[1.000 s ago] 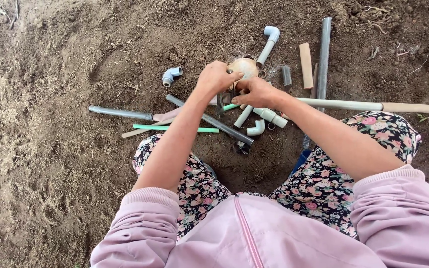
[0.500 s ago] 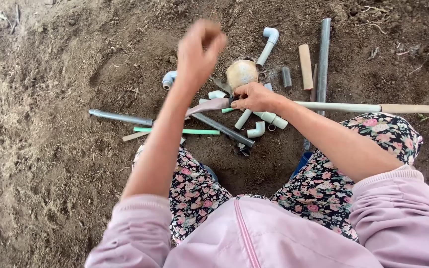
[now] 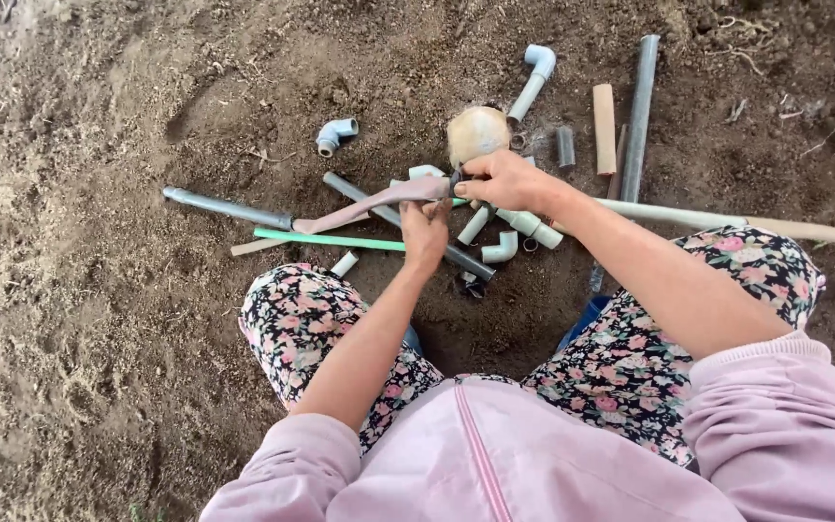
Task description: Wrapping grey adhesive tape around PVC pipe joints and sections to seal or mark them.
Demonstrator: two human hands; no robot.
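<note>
both hands close on a curved pinkish blade-like tool above scattered pipe pieces on bare soil: right hand at its near end, left hand under the middle. it looks stiff and light, best gripped at the thick end.

The strip — long, flat, brownish-pink — lies nearly level above the pipe pieces on the soil, slanting slightly down to the left. Its right end is pinched in the right hand; the left hand grips it from below, near that end
</note>
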